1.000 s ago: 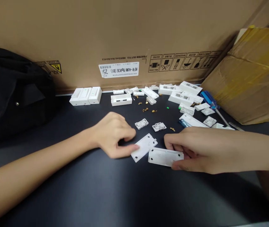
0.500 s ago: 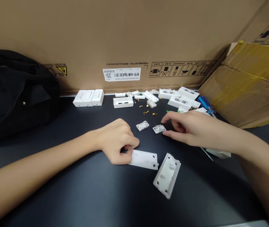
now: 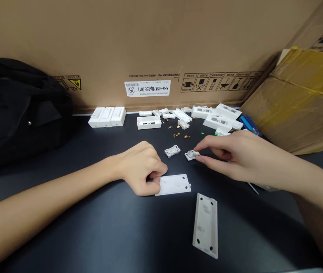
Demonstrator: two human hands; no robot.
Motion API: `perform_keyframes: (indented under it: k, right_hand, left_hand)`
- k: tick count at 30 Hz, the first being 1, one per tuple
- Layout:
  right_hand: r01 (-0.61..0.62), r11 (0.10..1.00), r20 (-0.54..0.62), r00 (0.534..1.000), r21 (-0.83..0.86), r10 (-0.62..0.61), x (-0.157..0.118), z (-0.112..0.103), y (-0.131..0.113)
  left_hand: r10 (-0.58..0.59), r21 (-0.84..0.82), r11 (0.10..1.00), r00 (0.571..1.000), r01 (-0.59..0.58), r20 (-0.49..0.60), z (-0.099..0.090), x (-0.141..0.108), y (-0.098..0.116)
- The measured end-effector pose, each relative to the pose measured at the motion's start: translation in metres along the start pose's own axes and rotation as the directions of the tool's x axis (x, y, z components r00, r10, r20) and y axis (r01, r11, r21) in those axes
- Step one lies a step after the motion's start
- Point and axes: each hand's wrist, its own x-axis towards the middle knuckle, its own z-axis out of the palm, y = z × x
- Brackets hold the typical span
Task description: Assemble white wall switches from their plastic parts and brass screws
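Note:
My left hand (image 3: 142, 168) is closed, its thumb and bent fingers pinching one end of a flat white plastic plate (image 3: 175, 184) that lies low over the dark table. My right hand (image 3: 229, 151) has its thumb and index finger on the right end of a small white plastic insert (image 3: 191, 155), which has a slotted, moulded top. A similar white insert (image 3: 172, 151) lies just left of it, untouched. Nearer to me rests a white plastic cover (image 3: 206, 225), hollow side up, with a hole near each corner.
Small brass pieces (image 3: 176, 134) lie scattered beyond the inserts. White housings (image 3: 217, 122) pile up at the back right beside a blue-handled screwdriver (image 3: 249, 125). Three closed white units (image 3: 107, 116) stand back left, near a black bag (image 3: 22, 113). Cardboard boxes (image 3: 155, 38) wall off the back.
My right fingertips have closed in on the small insert. The loose cover has slid towards me and turned more upright in view. The plate in my left hand has swung slightly away from me.

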Motion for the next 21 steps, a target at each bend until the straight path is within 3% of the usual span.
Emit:
perform_keyframes:
  k: [5,13,21]
  right_hand:
    - [-0.069,0.988,0.028,0.997,-0.136,0.073,0.0,0.007,0.004]
    - [-0.038,0.983,0.084,0.995,-0.182,0.054,0.004,0.014,0.004]
    - [-0.093,0.965,0.055,0.992,-0.244,0.11,0.003,0.014,0.01]
  left_hand:
    - [0.01,-0.021,1.0,1.0,-0.01,0.015,0.0,-0.001,-0.002]
    - [0.029,0.02,0.999,0.999,-0.029,0.018,0.0,0.0,-0.002]
    - [-0.013,0.244,0.968,0.988,0.051,-0.157,0.003,0.004,0.003]
